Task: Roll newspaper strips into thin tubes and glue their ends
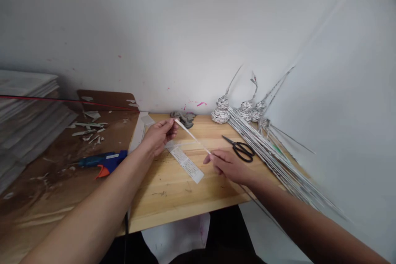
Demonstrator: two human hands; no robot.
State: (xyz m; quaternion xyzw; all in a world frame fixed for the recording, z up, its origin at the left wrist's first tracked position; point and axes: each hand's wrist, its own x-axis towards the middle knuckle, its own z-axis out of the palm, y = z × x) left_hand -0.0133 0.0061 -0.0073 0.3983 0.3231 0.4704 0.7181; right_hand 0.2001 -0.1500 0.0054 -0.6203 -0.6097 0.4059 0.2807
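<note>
Left hand (161,134) and right hand (227,166) each pinch one end of the thin paper strip (192,135), taut above the wooden table (163,198); even tension and light fingers should prevent creasing. Print on the flat paper piece (187,164) is illegible; the right fingertips are partly obscured.

A thin paper strip (192,135), white and very narrow (whether rolled or folded is hard to tell), runs nearly straight between the left hand (161,135) and the right hand (229,166). It slants over the tabletop (167,208), its left end farther away, its right end nearer the tabletop's front edge.
</note>
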